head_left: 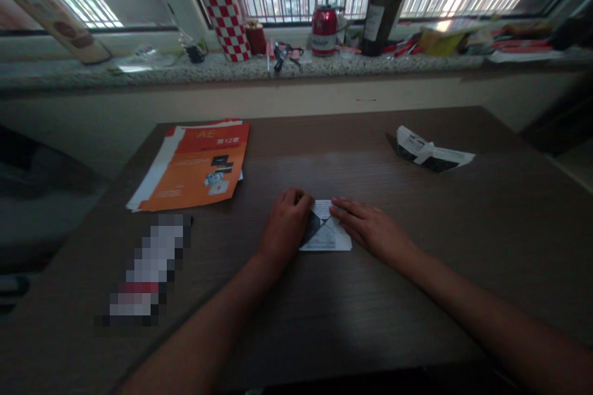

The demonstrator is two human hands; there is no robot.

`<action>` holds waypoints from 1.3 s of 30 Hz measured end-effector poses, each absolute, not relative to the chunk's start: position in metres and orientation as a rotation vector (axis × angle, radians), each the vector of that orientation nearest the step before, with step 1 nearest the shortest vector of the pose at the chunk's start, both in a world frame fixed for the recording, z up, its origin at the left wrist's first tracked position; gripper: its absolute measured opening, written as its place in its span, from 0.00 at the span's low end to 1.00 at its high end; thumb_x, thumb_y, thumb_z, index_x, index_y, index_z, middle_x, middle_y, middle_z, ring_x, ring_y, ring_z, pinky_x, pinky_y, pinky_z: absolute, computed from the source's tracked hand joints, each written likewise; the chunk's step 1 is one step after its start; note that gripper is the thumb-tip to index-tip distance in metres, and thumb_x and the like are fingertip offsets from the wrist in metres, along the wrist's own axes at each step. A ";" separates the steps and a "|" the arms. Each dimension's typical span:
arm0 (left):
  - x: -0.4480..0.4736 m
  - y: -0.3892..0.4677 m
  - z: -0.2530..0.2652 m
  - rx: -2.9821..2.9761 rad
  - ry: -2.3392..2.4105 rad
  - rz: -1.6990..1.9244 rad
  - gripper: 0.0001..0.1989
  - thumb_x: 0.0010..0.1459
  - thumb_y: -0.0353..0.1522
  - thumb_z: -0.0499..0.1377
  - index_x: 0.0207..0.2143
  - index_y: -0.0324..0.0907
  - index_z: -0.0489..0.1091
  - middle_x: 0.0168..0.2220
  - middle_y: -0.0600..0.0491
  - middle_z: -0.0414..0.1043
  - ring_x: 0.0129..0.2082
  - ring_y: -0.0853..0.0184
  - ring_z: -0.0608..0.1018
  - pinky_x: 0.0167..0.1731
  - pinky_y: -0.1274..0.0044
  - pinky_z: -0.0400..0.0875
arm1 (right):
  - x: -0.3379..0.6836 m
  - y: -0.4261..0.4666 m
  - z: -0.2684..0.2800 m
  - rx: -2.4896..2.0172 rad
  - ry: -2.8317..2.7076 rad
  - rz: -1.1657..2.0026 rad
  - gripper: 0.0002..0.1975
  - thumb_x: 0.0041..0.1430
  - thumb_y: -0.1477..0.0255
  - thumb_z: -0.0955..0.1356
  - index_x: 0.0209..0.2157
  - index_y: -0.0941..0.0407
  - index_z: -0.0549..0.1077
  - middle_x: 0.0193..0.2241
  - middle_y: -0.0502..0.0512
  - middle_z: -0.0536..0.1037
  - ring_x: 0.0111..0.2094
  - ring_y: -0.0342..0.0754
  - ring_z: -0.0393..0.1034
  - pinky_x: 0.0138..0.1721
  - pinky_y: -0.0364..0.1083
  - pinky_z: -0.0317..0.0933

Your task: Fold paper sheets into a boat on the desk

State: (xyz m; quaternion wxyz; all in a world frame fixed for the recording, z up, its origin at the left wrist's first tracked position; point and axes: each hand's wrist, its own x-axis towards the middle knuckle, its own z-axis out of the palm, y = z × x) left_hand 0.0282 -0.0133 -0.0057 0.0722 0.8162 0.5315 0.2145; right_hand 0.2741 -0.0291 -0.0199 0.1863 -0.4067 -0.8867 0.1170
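A small sheet of printed paper (pixel 327 236), folded into a square with creases crossing at its middle, lies flat on the brown table (pixel 417 321). At its left edge is my left hand (pixel 286 225), with fingers curled and thumb and forefinger pinched on the paper's upper left corner. My right hand (pixel 365 227) rests from the other side, fingers stretched out together and their tips pressing on the paper's upper right part. Farther back on the right stands a folded paper boat (pixel 433 153) of the same printed kind.
An orange booklet (pixel 199 166) on white sheets lies back left, with a pixelated oblong item (pixel 151 268) nearer me. Along the granite windowsill (pixel 171 74) stand a red can (pixel 323 31), a dark drink cup (pixel 384 15), a checkered bottle (pixel 227 24) and assorted clutter.
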 end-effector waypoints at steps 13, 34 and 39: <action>0.010 -0.052 0.008 2.686 1.149 0.295 0.25 0.74 0.34 0.56 0.70 0.45 0.62 0.70 0.44 0.64 0.70 0.51 0.66 0.67 0.57 0.62 | 0.274 -0.026 -0.016 -1.101 -2.534 0.309 0.21 0.74 0.73 0.65 0.65 0.52 0.71 0.65 0.61 0.72 0.65 0.59 0.69 0.62 0.62 0.68; 0.008 -0.063 -0.004 2.666 1.269 0.239 0.27 0.77 0.42 0.49 0.75 0.52 0.52 0.76 0.54 0.51 0.75 0.60 0.56 0.73 0.59 0.51 | 0.279 -0.041 -0.012 -1.315 -2.624 0.141 0.30 0.78 0.57 0.57 0.75 0.45 0.49 0.73 0.47 0.57 0.74 0.54 0.52 0.72 0.63 0.52; 0.008 -0.062 -0.004 2.643 1.266 0.285 0.27 0.77 0.42 0.50 0.74 0.53 0.53 0.75 0.54 0.53 0.74 0.59 0.57 0.72 0.58 0.52 | 0.277 -0.041 -0.012 -1.378 -2.572 0.106 0.30 0.78 0.57 0.56 0.75 0.48 0.52 0.73 0.49 0.58 0.73 0.54 0.53 0.71 0.62 0.53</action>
